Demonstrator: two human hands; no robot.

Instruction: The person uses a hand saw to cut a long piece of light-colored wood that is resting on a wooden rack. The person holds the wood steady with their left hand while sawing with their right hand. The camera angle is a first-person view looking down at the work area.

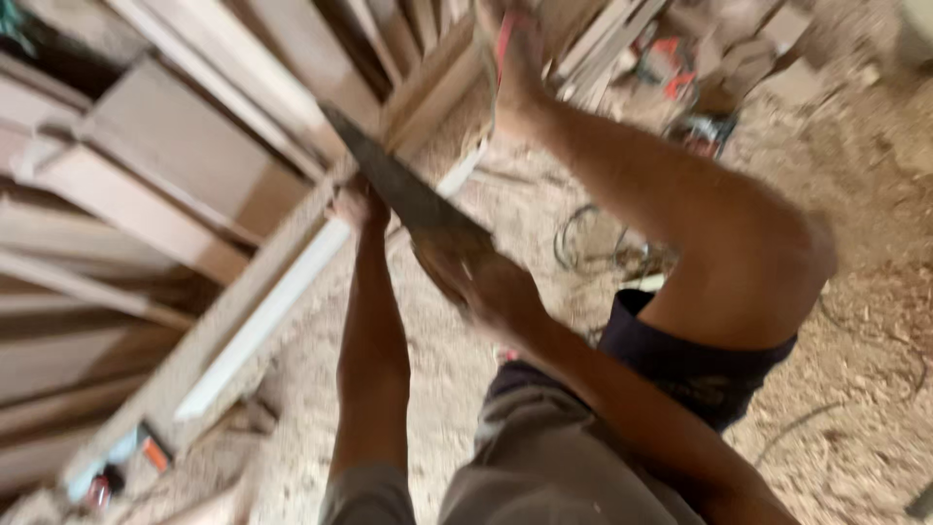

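Sawdust floor (pixel 855 194); right hand (pixel 476 277) grips flat dark saw (pixel 403 185); left hand (pixel 358 206) clasps pale plank (pixel 272 301)

Floor (pixel 875 321): you stand on bare ground thick with pale sawdust and wood shavings, evenly lit by soft daylight.

Stacked timber (pixel 165 165): left of your hands, planks and flat boards lean and lie in overlapping layers, brown and grey.

Offcut pile (pixel 603 39): above your hands, thin slats bundled together, blurred.

Cable (pixel 583 248): right of your hands, dark loops coiled on the sawdust.

Power tool (pixel 695 126): farther right, orange and dark, indistinct.
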